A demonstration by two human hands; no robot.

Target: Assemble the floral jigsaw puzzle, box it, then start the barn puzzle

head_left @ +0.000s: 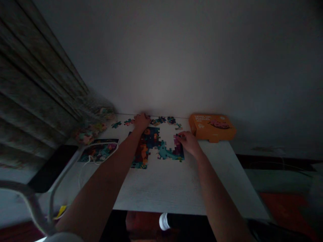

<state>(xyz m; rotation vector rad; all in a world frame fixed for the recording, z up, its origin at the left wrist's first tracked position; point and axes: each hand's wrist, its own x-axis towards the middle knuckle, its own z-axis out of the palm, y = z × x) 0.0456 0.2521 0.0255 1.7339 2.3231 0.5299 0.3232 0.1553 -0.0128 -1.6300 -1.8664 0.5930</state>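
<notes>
A partly joined jigsaw puzzle [165,153] lies on the white table, with dark blue, orange, teal and purple parts and a gap in its upper middle. My left hand [142,121] reaches past it to the back edge, its fingers apart over loose puzzle pieces [158,121]; dimness and the hand itself hide what lies under it. At the puzzle's right side, my right hand [188,142] is closed in a pinch on a purple puzzle piece [178,139] by the upper right edge. Another loose piece [178,126] lies just above that hand.
An orange puzzle box [213,127] stands at the back right against the wall. To the left lie a picture card [99,152], a white cable [88,160], a dark phone-like slab [52,168] and a clear bag of pieces [92,129]. A curtain [37,67] hangs left.
</notes>
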